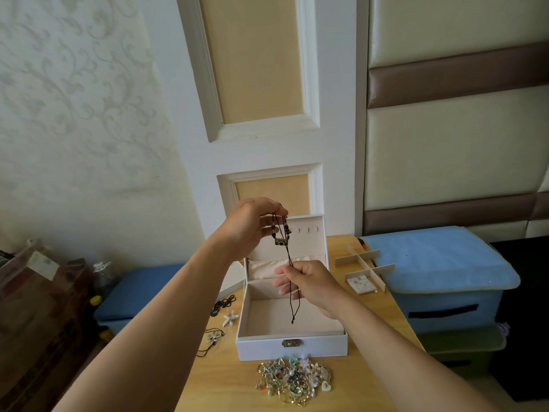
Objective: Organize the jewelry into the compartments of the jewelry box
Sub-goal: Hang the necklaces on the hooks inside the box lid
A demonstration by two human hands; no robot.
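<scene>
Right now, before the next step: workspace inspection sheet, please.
Surface: light wooden table.
Job's things: white jewelry box open, no dividers inside; beige divider grid right of it; black cord necklace with camera pendant held above box; tangled jewelry pile in front; white starfish piece left.
Clutter: clear plastic bottle left of table.
Hands: left hand pinches necklace top; right hand pinches cord lower.
Cables: nothing seen.
Surroundings: blue fabric storage box right; white panelled door behind.

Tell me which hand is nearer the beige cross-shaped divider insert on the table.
Right. The right hand, pinching the black cord necklace over the white jewelry box, is just left of the beige divider insert; the left hand is higher and farther left.
</scene>
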